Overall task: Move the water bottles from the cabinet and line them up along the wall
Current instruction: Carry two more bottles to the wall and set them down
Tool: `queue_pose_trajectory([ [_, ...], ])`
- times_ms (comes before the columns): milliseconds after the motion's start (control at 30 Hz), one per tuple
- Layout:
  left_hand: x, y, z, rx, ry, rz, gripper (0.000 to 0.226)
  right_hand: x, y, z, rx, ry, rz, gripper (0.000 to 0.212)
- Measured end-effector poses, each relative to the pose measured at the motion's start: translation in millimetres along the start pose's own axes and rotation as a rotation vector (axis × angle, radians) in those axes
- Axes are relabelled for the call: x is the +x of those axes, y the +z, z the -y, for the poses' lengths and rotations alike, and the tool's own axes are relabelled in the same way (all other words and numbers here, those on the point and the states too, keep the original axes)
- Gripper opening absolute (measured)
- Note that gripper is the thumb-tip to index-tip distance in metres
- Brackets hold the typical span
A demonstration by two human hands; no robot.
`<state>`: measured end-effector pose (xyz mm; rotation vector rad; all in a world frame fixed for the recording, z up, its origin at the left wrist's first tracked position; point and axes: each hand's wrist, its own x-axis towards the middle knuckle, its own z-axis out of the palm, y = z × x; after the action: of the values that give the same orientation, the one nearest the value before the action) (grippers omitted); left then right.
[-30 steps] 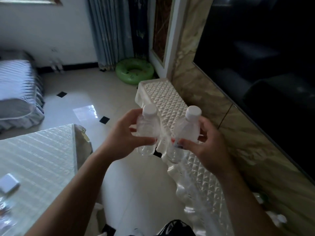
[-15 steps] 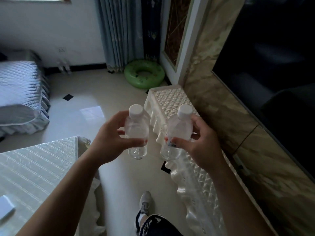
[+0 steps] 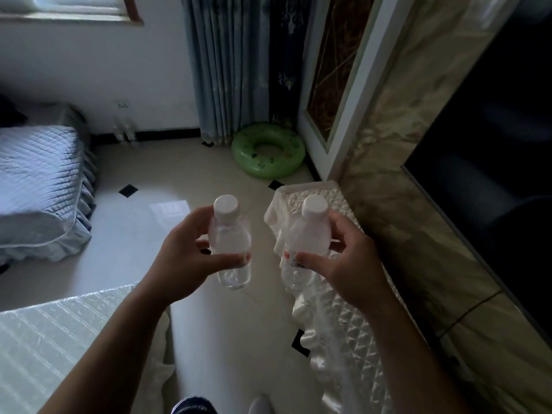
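Note:
My left hand [image 3: 183, 258] grips a clear water bottle [image 3: 229, 234] with a white cap, held upright above the floor. My right hand [image 3: 343, 264] grips a second clear water bottle [image 3: 307, 231] with a white cap and a red-marked label, upright over the end of the low cabinet [image 3: 334, 318], which has a white quilted cover. Two more bottles [image 3: 125, 131] stand blurred on the floor against the far white wall [image 3: 104, 70].
A green swim ring [image 3: 268, 152] lies by the curtains [image 3: 227, 64]. A sofa with a grey quilted cover [image 3: 38, 186] is at the left, a covered table [image 3: 59, 339] at the lower left. A dark screen [image 3: 493, 144] fills the marble wall on the right.
I have walked forward along the cabinet with both bottles. The far wall, the swim ring and the curtains are closer; my grips are unchanged.

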<state>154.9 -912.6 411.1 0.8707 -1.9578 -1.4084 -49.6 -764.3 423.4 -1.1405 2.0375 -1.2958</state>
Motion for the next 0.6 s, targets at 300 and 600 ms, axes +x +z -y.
queue_pose_trajectory([
  [300, 109, -68, 40, -0.067, 0.002, 0.01, 0.07, 113, 63, 18, -0.043, -0.007, -0.013, 0.072],
  [600, 239, -179, 79, -0.018, 0.001, 0.031, 0.073, 244, 159, 66, -0.056, -0.015, -0.072, 0.07],
])
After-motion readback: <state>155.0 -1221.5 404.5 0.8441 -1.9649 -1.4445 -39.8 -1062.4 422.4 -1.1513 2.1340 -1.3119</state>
